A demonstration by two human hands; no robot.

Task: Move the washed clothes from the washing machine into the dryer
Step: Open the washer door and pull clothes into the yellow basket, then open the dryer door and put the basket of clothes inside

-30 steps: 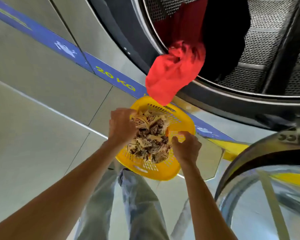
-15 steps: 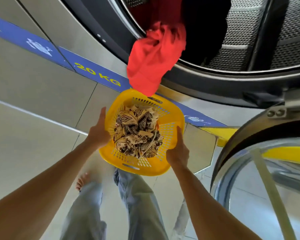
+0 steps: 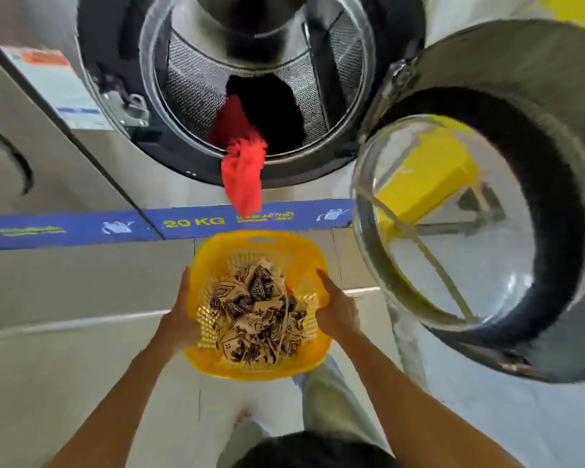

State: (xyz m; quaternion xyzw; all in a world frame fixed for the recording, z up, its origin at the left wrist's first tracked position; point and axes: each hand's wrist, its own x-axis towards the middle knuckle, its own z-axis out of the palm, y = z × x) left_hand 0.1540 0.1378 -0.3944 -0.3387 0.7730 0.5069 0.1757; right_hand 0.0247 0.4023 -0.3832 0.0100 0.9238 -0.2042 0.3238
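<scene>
We held the yellow basket (image 3: 213,364) in front of the washing machine (image 3: 115,79), below its open port. Our left hand (image 3: 178,320) lay flat against the basket's left wall with straight fingers, and our right hand (image 3: 335,310) pressed the right rim likewise, fingers extended; neither curled round the plastic. The patterned brown-and-cream cloth (image 3: 254,315) lay heaped inside the basket, within its rim. A red garment (image 3: 242,177) hung over the near lip of the drum opening and reached down to the blue band (image 3: 65,228) marked 20 KG, its lower end apart from the basket's far rim. A dark garment (image 3: 267,109) sat farther inside the drum, just right of the red one. The open door (image 3: 470,214) stood at the right, its glass edge near our right hand but not touching it; bare floor (image 3: 65,366) lay open to the left. Compared with half a second earlier, the view had swung upright so that the whole port showed, the basket sat lower and clear of the red garment's tip, and both hands kept the same flat side hold they had taken after grasping the rim.
</scene>
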